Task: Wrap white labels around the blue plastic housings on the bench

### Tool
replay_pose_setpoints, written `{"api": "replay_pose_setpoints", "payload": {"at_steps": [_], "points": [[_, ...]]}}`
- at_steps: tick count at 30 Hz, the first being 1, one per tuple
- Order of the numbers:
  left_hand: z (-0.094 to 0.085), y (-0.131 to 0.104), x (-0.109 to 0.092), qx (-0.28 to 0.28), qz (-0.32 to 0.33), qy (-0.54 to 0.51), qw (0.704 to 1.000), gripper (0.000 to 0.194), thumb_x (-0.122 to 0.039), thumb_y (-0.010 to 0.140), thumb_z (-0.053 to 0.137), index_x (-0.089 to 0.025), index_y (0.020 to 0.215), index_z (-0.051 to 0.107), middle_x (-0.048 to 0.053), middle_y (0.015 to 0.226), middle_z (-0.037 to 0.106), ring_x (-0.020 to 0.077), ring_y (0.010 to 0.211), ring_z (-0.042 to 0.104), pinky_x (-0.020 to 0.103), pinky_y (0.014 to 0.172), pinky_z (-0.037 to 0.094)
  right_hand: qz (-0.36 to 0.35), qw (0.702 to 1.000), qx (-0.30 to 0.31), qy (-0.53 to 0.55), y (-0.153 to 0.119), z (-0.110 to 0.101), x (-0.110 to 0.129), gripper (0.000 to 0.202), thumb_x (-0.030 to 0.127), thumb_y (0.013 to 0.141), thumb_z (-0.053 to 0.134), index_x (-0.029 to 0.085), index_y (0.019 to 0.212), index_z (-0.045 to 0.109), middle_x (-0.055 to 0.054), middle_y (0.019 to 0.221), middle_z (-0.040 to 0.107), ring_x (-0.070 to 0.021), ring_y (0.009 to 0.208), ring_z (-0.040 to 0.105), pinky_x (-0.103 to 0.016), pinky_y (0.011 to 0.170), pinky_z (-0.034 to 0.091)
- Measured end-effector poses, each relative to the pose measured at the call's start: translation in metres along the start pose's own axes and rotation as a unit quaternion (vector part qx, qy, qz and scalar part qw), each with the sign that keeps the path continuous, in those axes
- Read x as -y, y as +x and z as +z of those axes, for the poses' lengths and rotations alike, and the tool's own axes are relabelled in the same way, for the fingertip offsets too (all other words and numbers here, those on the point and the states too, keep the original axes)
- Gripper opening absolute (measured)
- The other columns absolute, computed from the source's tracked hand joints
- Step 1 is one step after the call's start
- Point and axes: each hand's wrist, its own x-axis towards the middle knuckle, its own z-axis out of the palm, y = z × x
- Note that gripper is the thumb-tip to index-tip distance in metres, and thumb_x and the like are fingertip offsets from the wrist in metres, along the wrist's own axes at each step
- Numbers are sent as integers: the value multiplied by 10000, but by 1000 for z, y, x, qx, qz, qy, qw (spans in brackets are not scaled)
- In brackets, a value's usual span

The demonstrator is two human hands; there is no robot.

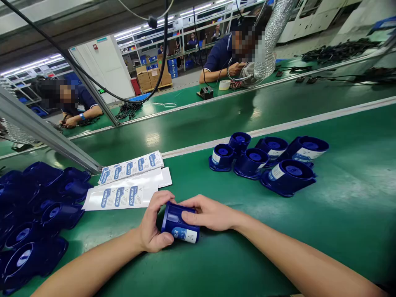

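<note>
Your left hand and right hand grip one dark-blue plastic cup, its blue-and-white label partly unreadable, over the green desk, near a glossy white three-label sheet and six similar labelled cups.

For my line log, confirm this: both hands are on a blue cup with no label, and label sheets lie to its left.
Not unlabelled: the head view shows a label on the blue cup. The rest stands: left hand and right hand are on it, and label sheets lie to its left.
</note>
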Motion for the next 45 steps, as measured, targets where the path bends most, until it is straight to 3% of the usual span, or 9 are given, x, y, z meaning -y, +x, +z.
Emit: {"api": "replay_pose_setpoints", "payload": {"at_steps": [5,10,15,22,27,32,36,42,45], "points": [[15,-5,-3,-178,-232,-139,946,724,-780,1051,355,-350,1633,384,127,1625,437,354,1472,485,539,1232,428,12,973,-46,226,7,10,-9,727,655,872,854,244,1446,681,-107,1225,795,-266,997,780,-393,913,592],[31,-7,-2,-188,-358,-253,879,784,-764,1064,360,-321,1707,291,124,1651,515,327,1521,510,530,1336,335,-55,970,-32,234,15,17,-22,784,567,838,925,305,1509,618,-117,1430,716,-289,1233,726,-428,1073,538],[41,-4,-6,-234,-362,-155,889,798,-772,1061,356,-254,1668,375,131,1700,467,327,1606,405,539,1388,238,-119,982,-51,139,19,26,-29,833,607,942,814,295,1633,470,-156,1597,588,-296,1482,551,-480,1256,398],[40,-8,-9,-143,-337,-28,930,767,-638,1104,422,-174,1697,277,196,1725,378,363,1667,257,591,1397,174,-98,974,-109,171,19,32,-30,879,572,968,803,272,1663,357,-166,1587,598,-307,1465,573,-492,1223,459],[35,-3,-14,-74,-300,-54,949,849,-564,1073,565,-198,1720,155,201,1641,465,390,1532,450,597,1328,329,-96,965,-105,220,20,29,-27,837,524,918,874,272,1600,458,-157,1472,687,-326,1354,658,-482,1071,564],[32,-6,-6,-57,-322,-99,940,1323,-558,864,857,-230,1726,-92,203,1544,544,412,1346,602,613,1169,485,-101,960,-97,242,18,23,-27,742,484,867,934,252,1483,591,-126,1337,767,-298,1296,696,-456,1122,510],[28,-4,2,-69,-305,-142,939,1495,-493,696,1022,-283,1734,-33,194,1607,494,422,1436,552,594,1244,416,-76,955,-108,267,18,20,-25,704,549,848,930,260,1416,633,-119,1281,793,-312,1268,719,-479,1096,530],[25,-1,5,-111,-276,-261,918,1525,-686,551,1029,-324,1717,115,187,1650,435,446,1472,504,579,1282,350,-99,961,-92,241,20,21,-24,619,549,862,917,241,1344,680,-126,1331,770,-304,1316,687,-494,1177,479],[20,-1,1,-91,-295,-307,900,1147,-866,829,711,-310,1691,197,178,1632,461,417,1454,524,576,1276,348,-106,968,-83,213,20,21,-23,648,551,868,910,236,1376,660,-137,1356,752,-309,1333,670,-499,1185,474]]}}
